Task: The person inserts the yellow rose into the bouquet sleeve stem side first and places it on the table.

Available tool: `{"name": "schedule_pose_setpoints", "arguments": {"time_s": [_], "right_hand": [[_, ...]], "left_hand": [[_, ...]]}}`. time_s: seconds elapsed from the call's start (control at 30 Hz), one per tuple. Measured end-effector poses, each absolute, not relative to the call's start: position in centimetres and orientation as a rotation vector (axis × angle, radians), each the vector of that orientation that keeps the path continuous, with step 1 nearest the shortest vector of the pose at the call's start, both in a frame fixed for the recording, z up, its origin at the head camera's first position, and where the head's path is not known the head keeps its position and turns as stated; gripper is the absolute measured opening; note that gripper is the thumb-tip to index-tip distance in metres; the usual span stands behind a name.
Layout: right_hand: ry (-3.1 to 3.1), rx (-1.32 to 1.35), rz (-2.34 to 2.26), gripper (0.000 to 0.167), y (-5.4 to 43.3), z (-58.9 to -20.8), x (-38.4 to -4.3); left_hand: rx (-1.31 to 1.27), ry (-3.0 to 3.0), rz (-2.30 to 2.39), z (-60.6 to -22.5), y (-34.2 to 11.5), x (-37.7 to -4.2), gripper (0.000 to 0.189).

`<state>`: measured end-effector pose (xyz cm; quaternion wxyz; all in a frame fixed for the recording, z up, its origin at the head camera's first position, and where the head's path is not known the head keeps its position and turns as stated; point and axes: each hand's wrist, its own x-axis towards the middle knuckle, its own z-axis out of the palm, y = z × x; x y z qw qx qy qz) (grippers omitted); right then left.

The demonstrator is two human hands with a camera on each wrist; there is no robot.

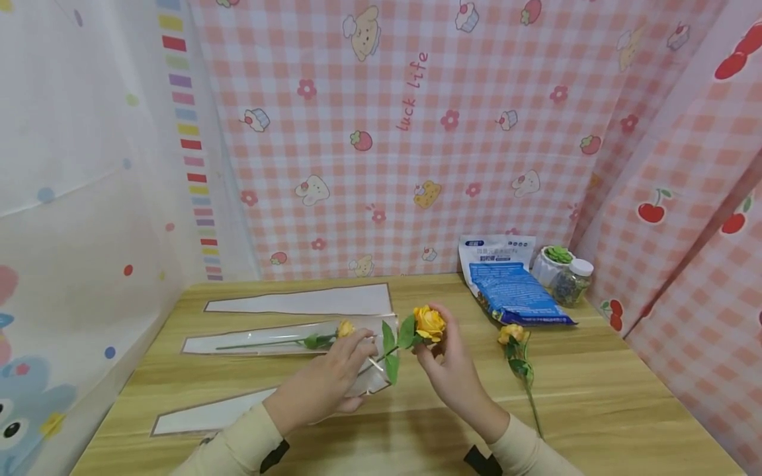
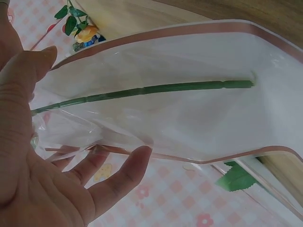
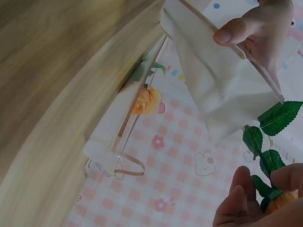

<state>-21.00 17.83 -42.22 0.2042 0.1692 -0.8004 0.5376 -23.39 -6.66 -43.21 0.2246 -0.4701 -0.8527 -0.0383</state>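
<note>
My left hand [image 1: 321, 387] holds a flower sleeve [image 2: 203, 123], white with a clear front and a brown border, its thumb and fingers at opposite edges. Inside it runs the green stem [image 2: 180, 88] of a yellow artificial rose [image 1: 430, 324]. The bloom and several leaves [image 1: 407, 332] stick out of the sleeve's mouth. Just under the bloom, my right hand [image 1: 457, 380] grips the rose with thumb and fingers. Behind the left hand, a second sleeve [image 1: 199, 344] lies on the table with another yellow rose [image 1: 345, 328] in it, partly covered by the fingers.
Two more sleeves lie on the wooden table [image 1: 601, 396], one at the back [image 1: 309, 302] and one at the front left [image 1: 208, 415]. To the right is a loose yellow rose [image 1: 512, 334]. A blue and white bag [image 1: 512, 284], potted succulent [image 1: 550, 264] and lidded jar [image 1: 573, 284] stand behind it.
</note>
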Motion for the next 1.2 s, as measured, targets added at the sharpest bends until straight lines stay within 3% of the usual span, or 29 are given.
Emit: {"name": "schedule_pose_setpoints", "arguments": {"time_s": [0.23,0.5,1.2], "right_hand": [[-2.349,0.539,1.445,0.069,18.3,-42.1,-20.7],[-2.311,0.492,1.550,0.043,19.1,-41.5,-21.0],[-2.243,0.461,1.691,0.032,19.0,-41.8,-20.8]], "left_hand": [[-1.282,-2.395,-0.087,-42.8,-6.8,-23.2,0.074],[-1.293,-2.355,-0.054,-42.5,-6.8,-23.3,0.072],[-1.299,-2.338,-0.048,-42.2,-6.9,-23.2,0.073]]}}
